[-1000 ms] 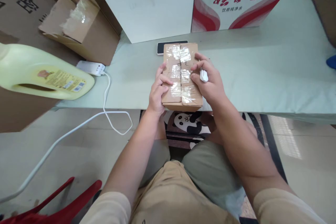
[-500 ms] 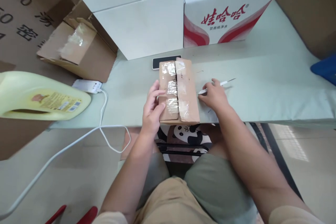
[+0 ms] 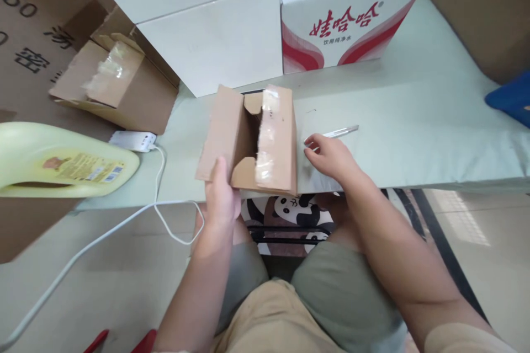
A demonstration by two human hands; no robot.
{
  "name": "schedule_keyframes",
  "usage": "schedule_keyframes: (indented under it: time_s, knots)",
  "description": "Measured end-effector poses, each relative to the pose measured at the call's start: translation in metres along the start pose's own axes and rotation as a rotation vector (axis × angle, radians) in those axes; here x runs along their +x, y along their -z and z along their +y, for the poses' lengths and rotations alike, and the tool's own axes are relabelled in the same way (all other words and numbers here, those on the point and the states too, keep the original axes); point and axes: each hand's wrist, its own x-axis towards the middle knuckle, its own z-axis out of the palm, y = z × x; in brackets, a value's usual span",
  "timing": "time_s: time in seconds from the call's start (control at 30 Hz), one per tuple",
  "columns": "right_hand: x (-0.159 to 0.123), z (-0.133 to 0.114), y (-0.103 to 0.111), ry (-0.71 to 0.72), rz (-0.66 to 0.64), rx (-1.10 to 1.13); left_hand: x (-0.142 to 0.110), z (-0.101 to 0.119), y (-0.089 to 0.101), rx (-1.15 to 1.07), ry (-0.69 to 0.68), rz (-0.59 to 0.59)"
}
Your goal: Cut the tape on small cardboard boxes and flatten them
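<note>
The small cardboard box stands at the table's front edge, its left flap raised and its right flap, with clear tape along it, lying over the top. Between the flaps shows a dark gap; what lies inside cannot be made out. My left hand is closed on the raised left flap, thumb on its outer face. Right of the box, my right hand rests low over the table with fingers loosely bent and apart. Just beyond those fingers lies a slim white utility knife, partly hidden behind them.
White cartons and a red-and-white carton line the back. On the left are an opened brown box, a yellow-green jug and a white power strip with its cable. A blue object sits far right.
My right hand has gone from the box top to the table on the right and let go of the knife. My left hand has lifted the left flap, opening the box.
</note>
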Motion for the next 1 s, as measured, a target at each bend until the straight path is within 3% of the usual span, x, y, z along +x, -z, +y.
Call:
schedule_keyframes:
  time_s: [0.1, 0.23, 0.33, 0.47, 0.57, 0.73, 0.87, 1.0]
  knots:
    - [-0.001, -0.002, 0.002, 0.036, -0.097, 0.025, 0.010, -0.010, 0.007, -0.141, 0.128, 0.218]
    - [-0.003, -0.004, 0.002, 0.121, -0.175, 0.104, 0.013, -0.030, 0.023, 0.038, 0.075, 0.365]
    - [-0.003, -0.004, 0.000, 0.165, -0.101, 0.251, 0.010, -0.037, 0.031, 0.084, 0.093, 0.337]
    - [-0.001, 0.002, -0.005, 0.260, -0.012, 0.404, 0.009, -0.025, 0.023, -0.026, 0.040, 0.233]
    - [0.003, 0.008, -0.009, 0.409, 0.072, 0.524, 0.007, -0.015, 0.016, -0.170, 0.055, 0.114]
    - [0.002, 0.012, -0.014, 0.633, 0.070, 0.761, 0.000, -0.015, 0.021, -0.326, 0.093, 0.068]
    - [-0.001, 0.010, -0.016, 0.613, -0.002, 0.778, -0.005, -0.021, 0.029, -0.297, 0.145, -0.024]
    - [-0.003, 0.007, -0.011, 0.573, 0.028, 0.758, -0.003, -0.025, 0.031, -0.186, 0.123, 0.013]
